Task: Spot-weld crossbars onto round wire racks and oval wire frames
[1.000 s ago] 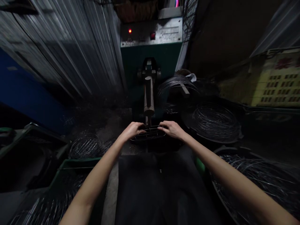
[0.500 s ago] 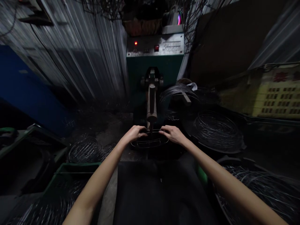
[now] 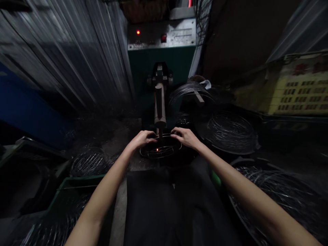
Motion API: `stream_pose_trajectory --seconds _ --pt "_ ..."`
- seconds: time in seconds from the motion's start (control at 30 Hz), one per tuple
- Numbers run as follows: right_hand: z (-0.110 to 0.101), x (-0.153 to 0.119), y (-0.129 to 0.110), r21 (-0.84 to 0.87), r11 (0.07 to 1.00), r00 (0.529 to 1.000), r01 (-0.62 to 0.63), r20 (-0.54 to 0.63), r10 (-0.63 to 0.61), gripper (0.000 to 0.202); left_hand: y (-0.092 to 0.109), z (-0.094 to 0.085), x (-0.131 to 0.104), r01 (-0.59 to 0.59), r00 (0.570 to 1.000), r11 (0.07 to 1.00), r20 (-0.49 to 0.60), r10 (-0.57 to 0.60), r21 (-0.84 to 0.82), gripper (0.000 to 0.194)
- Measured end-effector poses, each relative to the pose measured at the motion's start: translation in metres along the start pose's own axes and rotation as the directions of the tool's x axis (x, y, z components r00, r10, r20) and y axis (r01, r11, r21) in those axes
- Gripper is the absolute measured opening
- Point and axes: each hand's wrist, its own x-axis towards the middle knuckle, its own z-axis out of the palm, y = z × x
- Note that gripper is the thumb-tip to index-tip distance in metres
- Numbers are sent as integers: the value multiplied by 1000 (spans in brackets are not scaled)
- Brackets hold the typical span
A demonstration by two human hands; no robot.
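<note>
Two hands, left hand (image 3: pixel 144 139) and right hand (image 3: pixel 185 137), fingers curled closed on oval wire frame (image 3: pixel 161 155) between them, machine (image 3: pixel 162 68) just beyond

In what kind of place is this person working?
Probably a small metal workshop: a green machine with a red light, wire pieces heaped in a round tub, and both hands, left and right, holding a wire frame.

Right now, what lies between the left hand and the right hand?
In the head view, part of the wire frame spans between the left hand and right hand, with the machine's rod pointing down between them.
</note>
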Motion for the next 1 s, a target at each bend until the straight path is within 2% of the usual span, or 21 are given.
stream_pose_trajectory --seconds 0.1,0.17,0.27,0.37,0.47,0.53,0.57,0.63,0.7,0.83,0.9,1.0 --pt "-2 -10 20 36 998 997 -43 -64 45 17 -2 0 4 -1 1000 999 -18 2 40 39" --pt "-3 -17 33 5 998 998 -64 -11 64 17 -3 0 5 -5 1000 999 -18 6 36 39" --pt "-5 -21 39 -44 999 992 -21 121 26 17 -9 -1 1 -1 1000 1000 6 1 -12 41" --pt "-9 -19 25 -87 995 980 56 197 -38 17 -17 -3 -10 21 1000 999 4 -21 -38 42" --pt "-10 -15 -1 -203 971 967 125 246 -73 20 -16 -4 -22 23 987 1000 -157 -22 6 46" --pt "-7 -12 -18 -285 948 963 144 262 -68 22 -7 -1 -24 -15 966 996 -255 36 86 47" --pt "-6 -9 -25 -308 940 960 146 274 -60 23 -1 1 -23 -34 962 990 -264 70 138 45" --pt "-4 -2 -36 -311 941 954 131 297 -35 25 10 5 -18 -54 973 971 -205 103 234 36" --pt "-8 6 -40 -244 962 937 120 349 -28 24 18 9 -12 -45 988 961 -129 83 273 27" --pt "-31 19 -39 -80 994 856 76 517 -24 17 21 7 -9 -47 996 974 -60 62 222 24" --pt "-42 22 -39 -106 992 840 65 542 3 17 20 5 -11 -44 998 979 -32 52 197 26" --pt "-47 21 -41 -173 975 840 140 542 -24 17 19 2 -12 -46 999 984 -11 48 174 30"
